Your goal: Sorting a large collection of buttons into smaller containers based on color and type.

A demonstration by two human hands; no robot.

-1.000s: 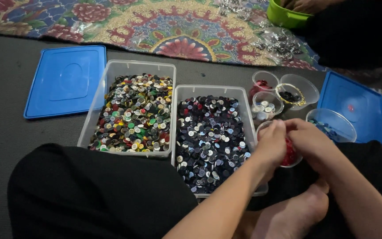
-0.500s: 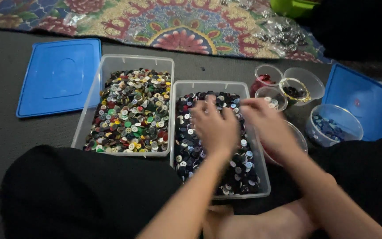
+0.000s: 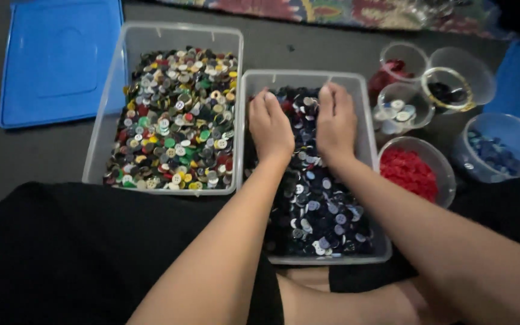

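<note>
1. While both forearms reach forward over the crossed legs, the left hand [image 3: 270, 127] and right hand [image 3: 334, 122] lie palm-down, side by side, in the clear bin of dark buttons [image 3: 308, 198].
2. Fingers curl down into the pile at the bin's far end; whether they pinch any button, I cannot tell. Neither hand is flat open.
3. By my judgement, the step in hand is raking through the dark buttons; picking one out calls for a fingertip pinch.
4. Left of the hands sits the bin of mixed-colour buttons [image 3: 173, 120].
5. Right of the hands stand a cup of red buttons [image 3: 413, 171] and smaller cups.
6. Far left lies a blue lid [image 3: 61, 60] on the floor.
</note>
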